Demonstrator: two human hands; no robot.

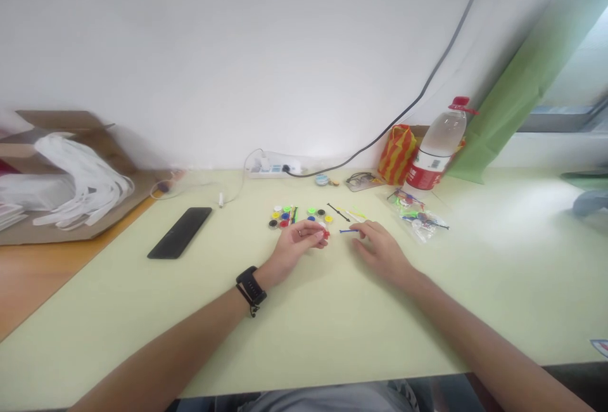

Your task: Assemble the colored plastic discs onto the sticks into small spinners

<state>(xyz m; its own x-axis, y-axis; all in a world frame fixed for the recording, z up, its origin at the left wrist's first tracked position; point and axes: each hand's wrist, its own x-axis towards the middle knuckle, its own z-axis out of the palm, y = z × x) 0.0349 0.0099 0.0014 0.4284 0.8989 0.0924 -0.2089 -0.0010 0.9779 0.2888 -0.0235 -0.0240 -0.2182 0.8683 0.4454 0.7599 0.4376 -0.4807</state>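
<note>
My left hand [297, 244] is closed in a pinch on a small red plastic piece [325, 234]; its exact shape is partly hidden by the fingers. To the right, my right hand [382, 250] has its fingertips on one end of a thin blue plastic stick [348, 231], and the stick's other end points toward the left hand. Just beyond lie a black stick [338, 212] and a yellow stick [356, 214]. Small round discs in several colours, among them a yellow disc [329, 219] and a black disc [273, 224], sit behind the left hand.
A black phone [179, 233] lies at left, near an open cardboard box [71, 122] with white strips. A power strip [273, 168] stands along the wall. At right are a clear bag of parts [422, 222], a large bottle [436, 152] and a red-yellow bag [397, 155].
</note>
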